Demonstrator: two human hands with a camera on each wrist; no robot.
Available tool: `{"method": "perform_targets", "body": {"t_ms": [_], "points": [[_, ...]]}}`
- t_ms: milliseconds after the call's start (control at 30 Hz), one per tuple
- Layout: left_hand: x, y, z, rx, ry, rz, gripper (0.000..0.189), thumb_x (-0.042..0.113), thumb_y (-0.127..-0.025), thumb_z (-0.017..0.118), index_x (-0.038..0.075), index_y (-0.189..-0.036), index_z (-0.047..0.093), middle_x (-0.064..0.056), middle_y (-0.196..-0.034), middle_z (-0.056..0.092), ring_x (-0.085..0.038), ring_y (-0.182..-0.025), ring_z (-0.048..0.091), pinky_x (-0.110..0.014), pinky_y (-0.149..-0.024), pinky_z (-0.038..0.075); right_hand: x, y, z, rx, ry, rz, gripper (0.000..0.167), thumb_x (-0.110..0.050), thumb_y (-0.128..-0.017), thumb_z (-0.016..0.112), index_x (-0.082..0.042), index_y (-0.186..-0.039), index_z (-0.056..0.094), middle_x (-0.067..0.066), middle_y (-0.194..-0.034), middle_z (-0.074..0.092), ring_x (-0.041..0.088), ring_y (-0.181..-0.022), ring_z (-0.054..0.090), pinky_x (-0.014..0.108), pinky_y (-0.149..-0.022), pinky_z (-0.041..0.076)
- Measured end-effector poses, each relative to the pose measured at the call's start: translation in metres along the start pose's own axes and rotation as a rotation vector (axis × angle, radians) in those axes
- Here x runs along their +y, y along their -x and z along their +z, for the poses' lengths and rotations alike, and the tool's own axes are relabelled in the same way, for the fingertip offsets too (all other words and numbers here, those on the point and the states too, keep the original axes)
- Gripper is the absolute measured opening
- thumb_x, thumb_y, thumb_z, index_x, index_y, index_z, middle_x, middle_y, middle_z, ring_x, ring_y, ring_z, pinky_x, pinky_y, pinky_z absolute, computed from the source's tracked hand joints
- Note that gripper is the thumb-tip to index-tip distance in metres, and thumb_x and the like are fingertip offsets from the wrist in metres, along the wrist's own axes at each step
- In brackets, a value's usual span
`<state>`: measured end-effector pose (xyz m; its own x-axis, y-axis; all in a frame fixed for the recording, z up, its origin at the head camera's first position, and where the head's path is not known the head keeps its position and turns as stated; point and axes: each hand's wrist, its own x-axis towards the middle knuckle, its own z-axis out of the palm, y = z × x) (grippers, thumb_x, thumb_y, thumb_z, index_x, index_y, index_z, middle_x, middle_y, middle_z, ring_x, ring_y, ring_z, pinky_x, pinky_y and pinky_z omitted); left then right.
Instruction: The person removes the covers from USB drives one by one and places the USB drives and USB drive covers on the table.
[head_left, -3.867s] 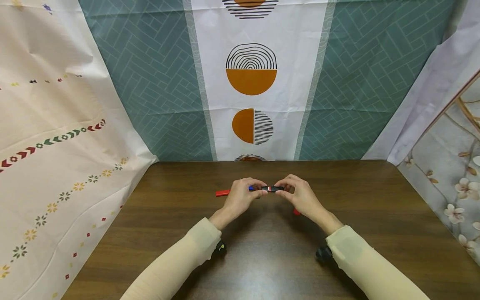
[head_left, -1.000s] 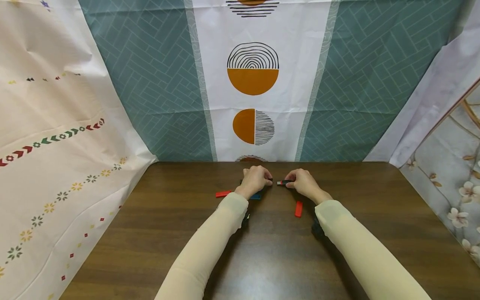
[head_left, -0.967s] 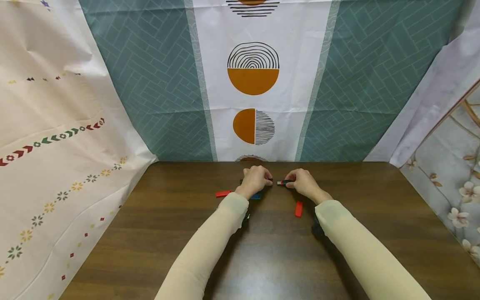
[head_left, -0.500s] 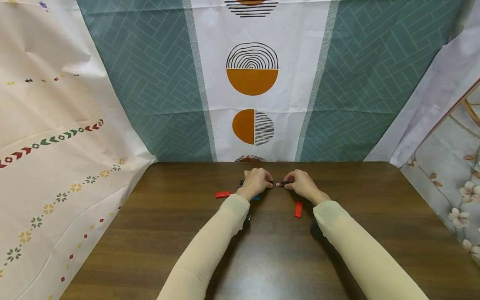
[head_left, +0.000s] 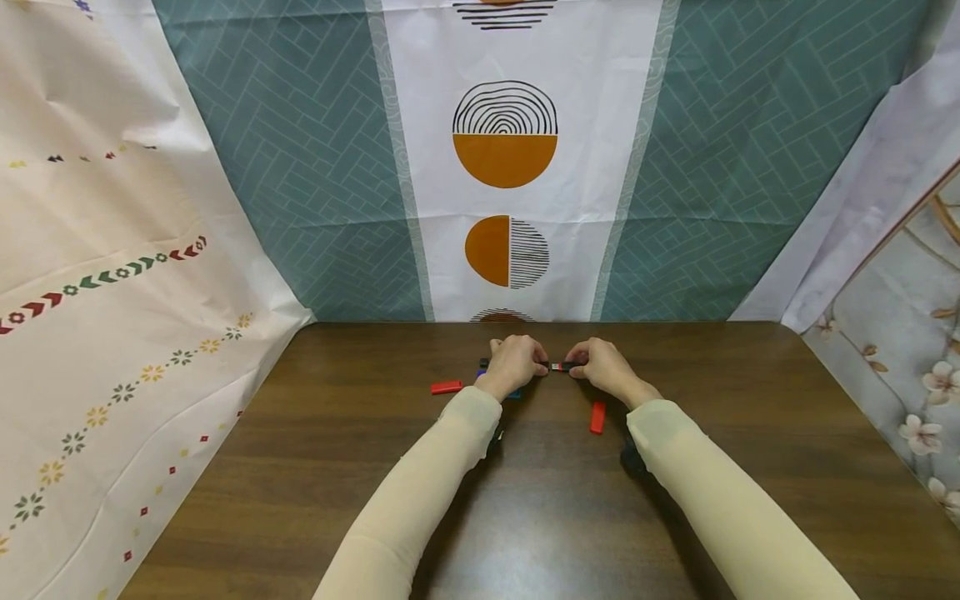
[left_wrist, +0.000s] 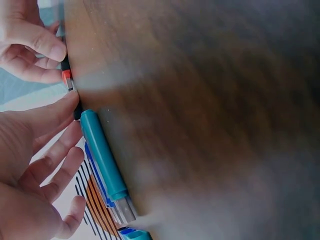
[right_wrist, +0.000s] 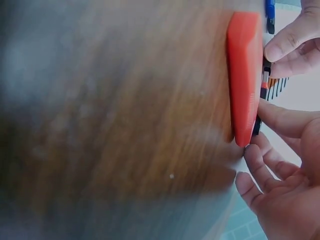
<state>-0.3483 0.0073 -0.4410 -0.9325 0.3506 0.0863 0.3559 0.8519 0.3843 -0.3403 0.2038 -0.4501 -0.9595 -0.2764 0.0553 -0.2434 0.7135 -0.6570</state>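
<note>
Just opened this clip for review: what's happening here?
A person's right hand pinches a black-and-red USB stick; their left hand pinches a black piece, lined up with the stick's metal plug. Some of the plug shows; whether its tip is inside the piece is unclear. A teal stick lies by the left hand, and two red pieces lie on the table.

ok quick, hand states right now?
Left hand: holding a small black piece, pinched.
Right hand: holding the black-and-red USB stick, pinched, metal plug toward the left hand.
</note>
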Motion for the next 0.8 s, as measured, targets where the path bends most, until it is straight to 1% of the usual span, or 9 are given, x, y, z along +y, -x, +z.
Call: {"method": "perform_targets", "body": {"t_ms": [167,400,600,800], "points": [[0.0,0.001,-0.002,-0.005,0.012,0.003,0.015,0.029,-0.091,0.081,0.018,-0.102,0.081,0.007,-0.095,0.077,-0.017,-0.101,0.065,-0.05,-0.097,0.033,0.001,0.0,-0.001,0.001,-0.001,0.0,0.018,0.0,-0.09,0.078,0.001,-0.108,0.076,0.015,-0.101,0.073,0.028,-0.091,0.066,0.046,-0.084,0.053],[0.0,0.004,-0.008,-0.012,0.029,-0.007,0.019,0.029,-0.093,0.081,0.018,-0.108,0.081,0.006,-0.102,0.077,-0.019,-0.108,0.062,-0.048,-0.098,0.032,0.001,0.003,-0.005,0.013,-0.001,-0.02,0.017,-0.003,-0.095,0.074,0.003,-0.111,0.074,0.018,-0.106,0.066,0.03,-0.095,0.063,0.047,-0.085,0.053],[-0.002,0.006,-0.009,-0.018,0.025,-0.003,0.018,0.026,-0.092,0.081,0.017,-0.108,0.081,0.005,-0.1,0.077,-0.019,-0.106,0.063,-0.048,-0.097,0.032,-0.001,0.007,-0.008,0.027,0.002,-0.042,0.015,-0.005,-0.097,0.072,0.003,-0.11,0.074,0.02,-0.109,0.064,0.032,-0.096,0.064,0.046,-0.083,0.054],[-0.002,0.006,-0.008,-0.022,0.019,0.004,0.018,0.026,-0.093,0.08,0.018,-0.109,0.081,0.006,-0.101,0.077,-0.019,-0.106,0.064,-0.047,-0.097,0.032,0.003,0.01,-0.01,0.047,0.016,-0.049,0.015,-0.003,-0.096,0.072,0.003,-0.109,0.074,0.019,-0.105,0.065,0.031,-0.096,0.062,0.045,-0.083,0.052]]}}
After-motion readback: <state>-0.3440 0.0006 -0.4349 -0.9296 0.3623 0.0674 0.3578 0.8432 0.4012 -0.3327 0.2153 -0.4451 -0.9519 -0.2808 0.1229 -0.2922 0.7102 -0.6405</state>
